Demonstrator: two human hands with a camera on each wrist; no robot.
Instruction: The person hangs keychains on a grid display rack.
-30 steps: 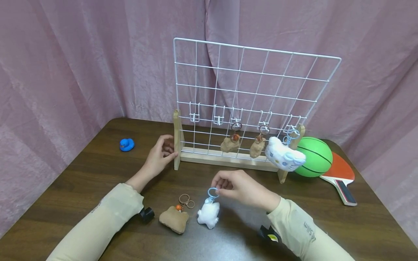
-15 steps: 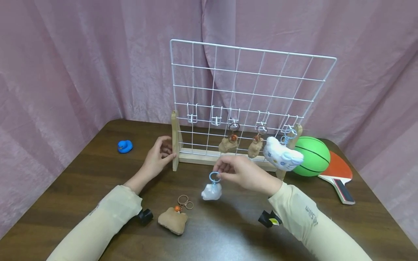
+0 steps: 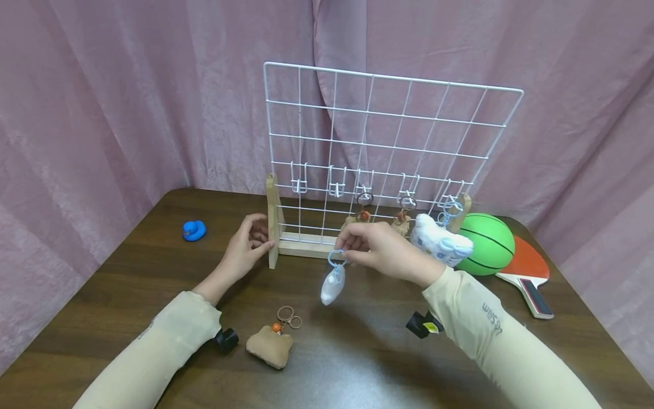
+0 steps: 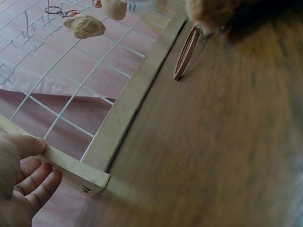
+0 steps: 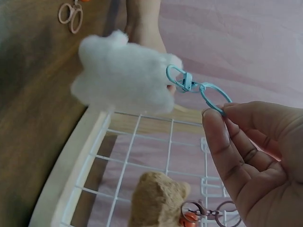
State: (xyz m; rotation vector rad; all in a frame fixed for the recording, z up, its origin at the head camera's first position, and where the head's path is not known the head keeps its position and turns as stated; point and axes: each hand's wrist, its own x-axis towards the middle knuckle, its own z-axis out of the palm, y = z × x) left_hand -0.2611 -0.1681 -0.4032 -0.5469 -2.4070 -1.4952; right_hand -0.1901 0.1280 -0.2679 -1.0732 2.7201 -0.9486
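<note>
My right hand pinches the light blue ring of a white plush keychain between thumb and forefinger. The plush hangs from it above the table, in front of the white wire-grid display rack. In the right wrist view the plush spreads out broadly, its face unseen. My left hand holds the rack's left wooden end post, the thumb on its front edge. Two brown plush keychains and a larger white plush keychain hang on the rack's hooks. The right hand partly covers the brown ones.
A brown plush keychain with an orange bead lies on the table near me. A blue rubber duck sits at left. Behind the rack's right end are a green ball and a table tennis paddle. Two left hooks hold nothing.
My right hand has raised the white plush keychain off the table and carried it towards the rack. The plush has swung round edge-on. My left hand has stayed at the post.
</note>
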